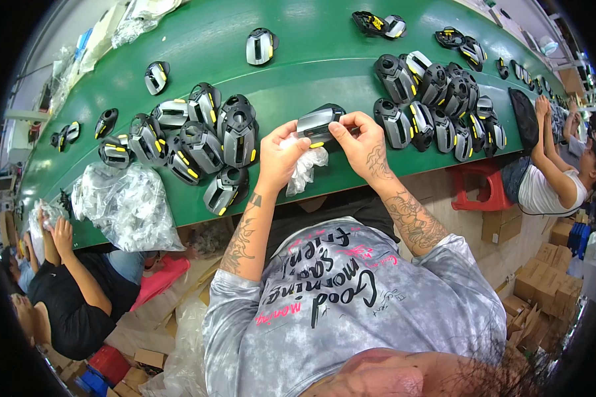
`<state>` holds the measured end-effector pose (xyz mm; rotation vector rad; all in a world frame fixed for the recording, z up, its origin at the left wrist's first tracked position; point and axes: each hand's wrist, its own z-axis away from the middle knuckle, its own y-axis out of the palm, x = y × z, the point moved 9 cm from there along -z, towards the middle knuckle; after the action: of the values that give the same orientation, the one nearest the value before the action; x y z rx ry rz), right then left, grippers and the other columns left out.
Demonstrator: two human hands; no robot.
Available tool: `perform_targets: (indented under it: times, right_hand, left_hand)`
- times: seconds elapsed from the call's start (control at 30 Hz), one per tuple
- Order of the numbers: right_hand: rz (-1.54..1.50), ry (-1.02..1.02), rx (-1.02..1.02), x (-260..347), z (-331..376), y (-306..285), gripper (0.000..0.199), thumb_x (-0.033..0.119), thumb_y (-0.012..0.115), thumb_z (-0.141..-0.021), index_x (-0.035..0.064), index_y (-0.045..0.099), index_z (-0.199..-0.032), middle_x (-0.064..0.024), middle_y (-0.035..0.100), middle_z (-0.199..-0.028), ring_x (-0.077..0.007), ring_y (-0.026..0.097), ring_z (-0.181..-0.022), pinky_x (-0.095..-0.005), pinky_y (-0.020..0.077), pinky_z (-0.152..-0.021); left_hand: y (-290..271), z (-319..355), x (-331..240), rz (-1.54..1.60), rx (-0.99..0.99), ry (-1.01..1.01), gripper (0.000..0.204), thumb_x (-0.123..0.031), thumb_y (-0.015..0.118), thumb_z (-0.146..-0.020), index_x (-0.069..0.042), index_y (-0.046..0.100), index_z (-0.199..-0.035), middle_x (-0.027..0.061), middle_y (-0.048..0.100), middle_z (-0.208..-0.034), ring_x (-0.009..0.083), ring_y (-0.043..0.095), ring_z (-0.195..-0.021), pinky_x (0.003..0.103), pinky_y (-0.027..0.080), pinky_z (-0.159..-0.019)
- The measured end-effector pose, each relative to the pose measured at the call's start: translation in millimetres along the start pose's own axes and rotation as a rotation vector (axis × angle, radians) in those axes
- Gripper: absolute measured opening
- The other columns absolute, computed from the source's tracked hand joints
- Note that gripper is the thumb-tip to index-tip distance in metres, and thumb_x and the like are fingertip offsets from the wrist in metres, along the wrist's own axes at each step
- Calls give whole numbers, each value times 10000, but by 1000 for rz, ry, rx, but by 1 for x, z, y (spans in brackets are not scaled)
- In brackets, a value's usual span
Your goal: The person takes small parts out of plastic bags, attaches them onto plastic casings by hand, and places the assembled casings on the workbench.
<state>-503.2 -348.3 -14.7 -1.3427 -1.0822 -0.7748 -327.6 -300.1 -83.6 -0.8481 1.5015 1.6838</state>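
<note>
Over the near edge of the green table I hold a black and grey plastic housing (319,122) with a yellow tab low on its side. My left hand (281,155) grips its left end, thumb near the yellow tab. The fingers of my right hand (364,144) pinch its right end. A crumpled white cloth or thin wrap (309,171) hangs just below, against my left fingers; whether they grip it too is hidden. Left of my hands sits a cluster of similar housings (202,147), and another group (437,86) lies to the right.
A clear bag of small parts (127,205) rests at the table's left front edge. More housings (261,46) are spread across the green tabletop (318,83). Co-workers sit on both sides. A red stool (478,188) and cardboard boxes (548,281) stand on the right.
</note>
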Motion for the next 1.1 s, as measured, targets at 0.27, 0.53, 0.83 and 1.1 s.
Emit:
perform_targets:
  times: [0.27,0.53,0.83,1.1]
  right_hand:
    - [316,-175,163,15,-7,8,442,292,873,-816,2,671,-1082,-164,662,-1111,-263,672,-919,-373,551,-797]
    - [197,-97,132,-7,-18,20,803,393,911,-753,18,543,-1360,-186,586,-1205,-292,633,-1054,-389,550,-920]
    - [-379,90,500,-51,-20,20,639,39,822,-864,9,493,-1411,-60,607,-1171,-97,609,-1015,-268,542,-921]
    - [-343,68,405,-45,-13,17,541,209,763,-957,8,525,-1399,-58,624,-1181,-104,601,-1051,-271,512,-921]
  left_hand:
    - [-3,3,-8,-233,-108,132,333,-130,739,-965,78,676,-1217,61,724,-1066,83,641,-929,245,529,-822]
    - [-10,-2,-5,-260,-133,170,317,-109,720,-969,90,678,-1212,72,729,-1068,106,651,-926,265,539,-825]
    - [-15,-2,1,-256,-177,114,313,-188,666,-1033,64,688,-1217,72,741,-1010,109,680,-841,259,554,-757]
    - [-9,0,3,-394,-182,172,362,-134,688,-999,79,650,-1289,92,720,-1142,133,661,-996,281,533,-893]
